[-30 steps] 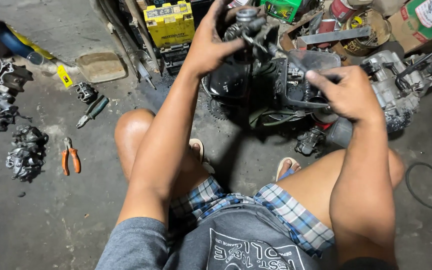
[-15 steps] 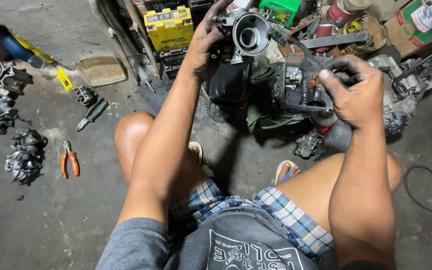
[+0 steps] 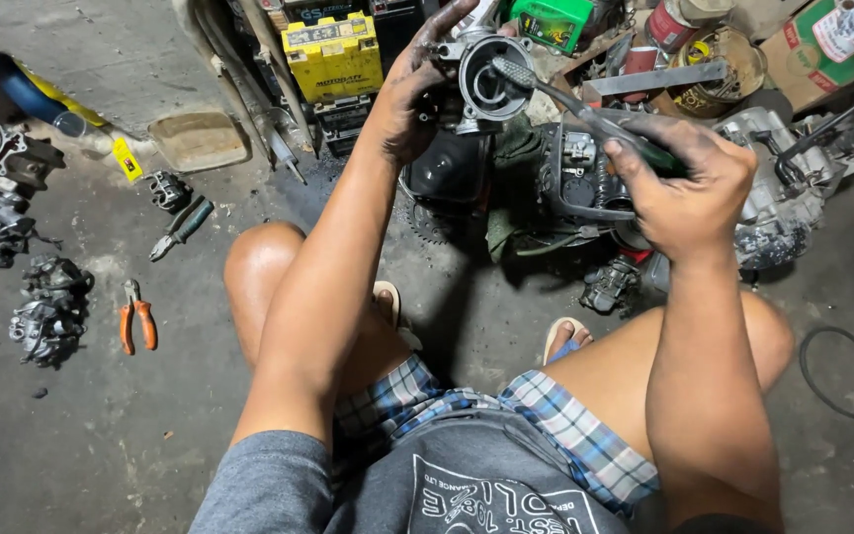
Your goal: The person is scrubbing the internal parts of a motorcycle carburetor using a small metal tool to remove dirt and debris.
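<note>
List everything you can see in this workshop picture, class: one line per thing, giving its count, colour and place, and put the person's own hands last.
carburettor body: 1, grey metal, held up at top centre
screwdriver: 1, dark shaft with green handle, tip at the carburettor body
yellow battery: 1, yellow, top, left of centre
green box: 1, green, top centre
orange pliers: 1, orange handles, on the floor at left
dark pliers: 1, dark handles, floor above the orange pair
engine parts: several, grey, floor at far left
engine casing: 1, grey, right
black cable: 1, black, floor at far right
left hand: 1, greasy, holding the carburettor body
right hand: 1, greasy, gripping the screwdriver
</note>
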